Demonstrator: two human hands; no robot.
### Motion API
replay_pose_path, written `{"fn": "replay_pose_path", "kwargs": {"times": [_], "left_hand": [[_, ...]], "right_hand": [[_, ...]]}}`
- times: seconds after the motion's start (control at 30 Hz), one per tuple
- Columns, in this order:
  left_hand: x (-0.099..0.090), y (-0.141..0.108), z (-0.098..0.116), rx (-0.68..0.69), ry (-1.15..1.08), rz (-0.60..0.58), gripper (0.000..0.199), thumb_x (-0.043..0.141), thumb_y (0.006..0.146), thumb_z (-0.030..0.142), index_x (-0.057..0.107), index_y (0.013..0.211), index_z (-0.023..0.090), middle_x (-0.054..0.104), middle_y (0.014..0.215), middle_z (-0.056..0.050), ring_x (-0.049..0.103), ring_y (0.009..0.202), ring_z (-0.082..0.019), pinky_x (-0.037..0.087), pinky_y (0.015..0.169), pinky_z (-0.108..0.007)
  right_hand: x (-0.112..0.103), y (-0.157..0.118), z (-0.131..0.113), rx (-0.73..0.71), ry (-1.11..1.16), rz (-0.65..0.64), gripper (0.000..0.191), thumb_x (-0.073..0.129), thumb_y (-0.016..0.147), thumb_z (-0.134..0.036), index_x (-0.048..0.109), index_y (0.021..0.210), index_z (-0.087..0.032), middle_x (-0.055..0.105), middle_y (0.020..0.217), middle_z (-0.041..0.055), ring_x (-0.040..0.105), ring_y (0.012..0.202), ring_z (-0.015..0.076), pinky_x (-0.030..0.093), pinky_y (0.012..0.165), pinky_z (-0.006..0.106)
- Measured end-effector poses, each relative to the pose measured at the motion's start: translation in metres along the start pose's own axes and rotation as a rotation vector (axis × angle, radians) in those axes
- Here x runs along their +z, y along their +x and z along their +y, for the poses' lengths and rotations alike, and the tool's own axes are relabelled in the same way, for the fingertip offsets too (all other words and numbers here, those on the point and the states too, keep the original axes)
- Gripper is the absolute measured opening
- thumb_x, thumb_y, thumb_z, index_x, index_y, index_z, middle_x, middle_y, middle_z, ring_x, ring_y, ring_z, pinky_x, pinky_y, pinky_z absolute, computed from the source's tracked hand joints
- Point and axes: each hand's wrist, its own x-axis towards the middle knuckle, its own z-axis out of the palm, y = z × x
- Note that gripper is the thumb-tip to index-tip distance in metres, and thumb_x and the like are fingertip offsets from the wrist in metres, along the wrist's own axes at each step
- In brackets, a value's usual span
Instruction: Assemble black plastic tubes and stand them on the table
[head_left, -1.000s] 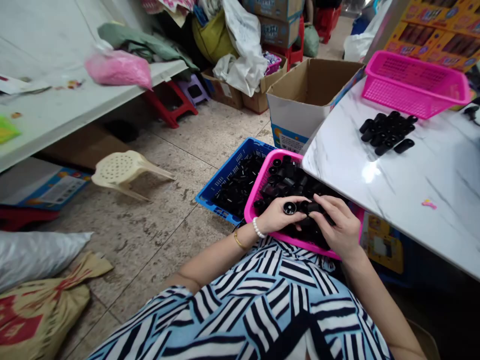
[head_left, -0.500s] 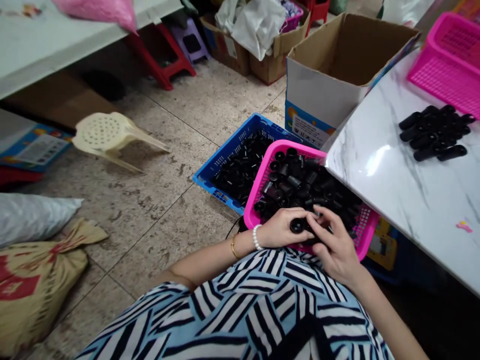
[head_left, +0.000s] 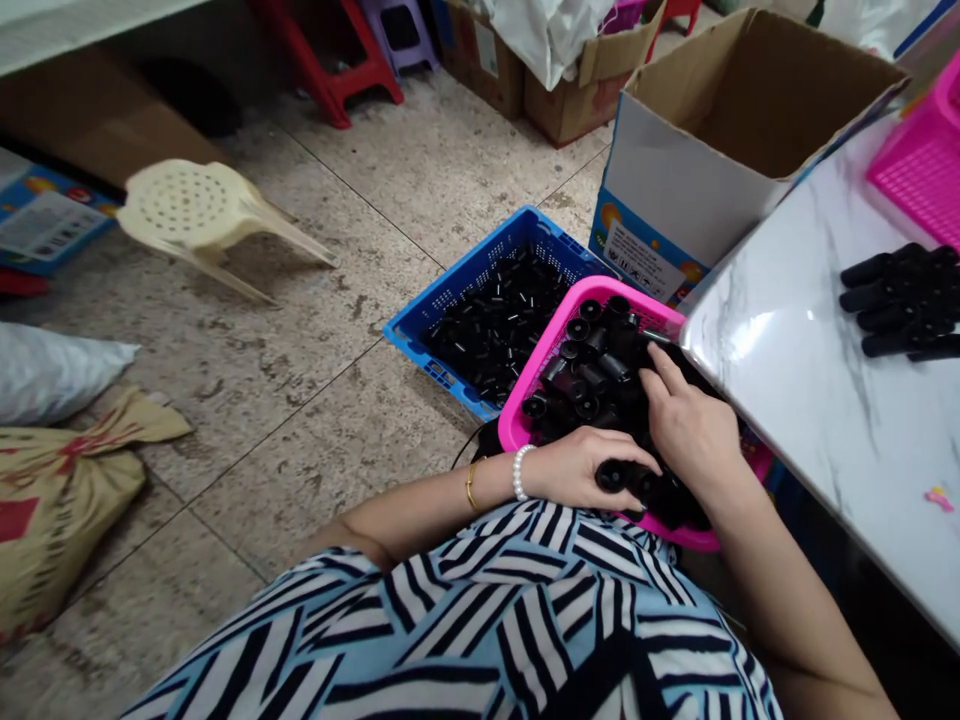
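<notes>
A pink basket (head_left: 517, 402) full of short black cylinders (head_left: 592, 375) rests at my lap, beside the table corner. My left hand (head_left: 589, 467), with a pearl bracelet at the wrist, is wrapped round black cylinders (head_left: 613, 476) at the basket's near edge. Over the right part of the basket, my right hand (head_left: 686, 420) reaches down among the cylinders, its fingertips at a dark piece; whether it grips that piece is unclear. Behind the pink basket, a blue crate (head_left: 442, 378) on the floor holds many small black parts.
On the white marbled table (head_left: 810, 400) lie a group of black cylinders (head_left: 900, 300) and a pink basket (head_left: 915, 165). An open carton (head_left: 660, 200) stands behind the table corner. A cream stool (head_left: 184, 205) and a tan sack (head_left: 71, 510) are on the left.
My right hand has left the cylinders in my left hand and moved up and right into the basket. My left hand has shifted slightly right and down. The camera view has also moved.
</notes>
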Motion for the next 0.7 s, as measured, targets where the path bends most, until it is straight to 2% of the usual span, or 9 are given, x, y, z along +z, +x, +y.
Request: {"fn": "replay_pose_path", "kwargs": {"times": [0.07,0.13,0.2,0.27,0.33,0.43,0.57,0.7], "left_hand": [[0.001,0.0,-0.001,-0.006,-0.005,-0.016,0.043,0.077,0.088,0.037,0.072,0.124,0.015,0.075,0.11,-0.015,0.074,0.097,-0.022,0.057,0.091,-0.029],[0.002,0.002,0.0,-0.003,0.002,-0.042,0.043,0.076,0.088,0.037,0.072,0.124,0.015,0.075,0.112,-0.015,0.073,0.099,-0.022,0.057,0.092,-0.029],[0.004,0.004,0.001,0.019,0.007,-0.088,0.042,0.076,0.088,0.037,0.072,0.124,0.016,0.074,0.113,-0.015,0.073,0.102,-0.023,0.057,0.095,-0.03],[0.005,0.006,0.002,0.052,0.004,-0.134,0.042,0.075,0.089,0.038,0.072,0.124,0.016,0.074,0.113,-0.016,0.073,0.102,-0.023,0.057,0.095,-0.03],[0.005,0.007,0.005,0.081,-0.004,-0.149,0.043,0.075,0.089,0.038,0.072,0.125,0.015,0.074,0.112,-0.016,0.073,0.1,-0.023,0.058,0.094,-0.03],[0.0,0.004,0.011,0.109,-0.021,-0.11,0.043,0.075,0.089,0.037,0.071,0.125,0.013,0.074,0.113,-0.017,0.073,0.101,-0.023,0.058,0.095,-0.03],[-0.015,-0.01,0.021,0.103,-0.051,0.051,0.041,0.078,0.088,0.032,0.072,0.124,0.014,0.075,0.113,-0.016,0.073,0.104,-0.024,0.058,0.098,-0.033],[-0.034,-0.034,0.029,0.036,-0.133,0.235,0.042,0.081,0.084,0.026,0.072,0.124,0.017,0.075,0.109,-0.014,0.073,0.104,-0.024,0.059,0.097,-0.036]], "right_hand": [[-0.011,-0.002,0.0,0.024,0.066,0.048,0.027,0.051,0.095,-0.015,0.072,0.112,-0.02,0.072,0.136,0.0097,0.072,0.073,0.0197,0.039,0.048,0.032],[-0.02,0.007,0.0,0.057,0.159,0.15,0.023,0.051,0.099,-0.022,0.072,0.108,-0.022,0.079,0.115,0.0053,0.073,0.081,0.0194,0.043,0.056,0.031],[-0.025,0.028,0.0,0.076,0.253,0.268,0.023,0.051,0.103,-0.027,0.073,0.111,-0.022,0.079,0.111,0.0046,0.072,0.091,0.0201,0.048,0.068,0.031],[-0.023,0.059,-0.003,0.051,0.32,0.338,0.025,0.051,0.104,-0.028,0.073,0.113,-0.021,0.077,0.114,0.0073,0.068,0.102,0.0228,0.05,0.081,0.034],[-0.017,0.089,-0.007,-0.029,0.325,0.322,0.026,0.051,0.103,-0.028,0.073,0.112,-0.019,0.075,0.115,0.0113,0.062,0.105,0.0266,0.047,0.09,0.04],[-0.001,0.114,-0.012,-0.13,0.214,0.21,0.026,0.052,0.1,-0.028,0.074,0.105,-0.016,0.072,0.103,0.0154,0.053,0.102,0.0316,0.042,0.088,0.046],[0.015,0.101,-0.009,-0.154,0.1,0.164,0.033,0.047,0.102,-0.027,0.073,0.086,-0.016,0.068,0.085,0.0136,0.051,0.091,0.0292,0.041,0.085,0.046],[0.012,0.067,0.002,-0.197,0.111,0.16,0.039,0.045,0.104,-0.024,0.072,0.078,-0.017,0.07,0.087,0.0113,0.056,0.092,0.0257,0.045,0.091,0.045]]}}
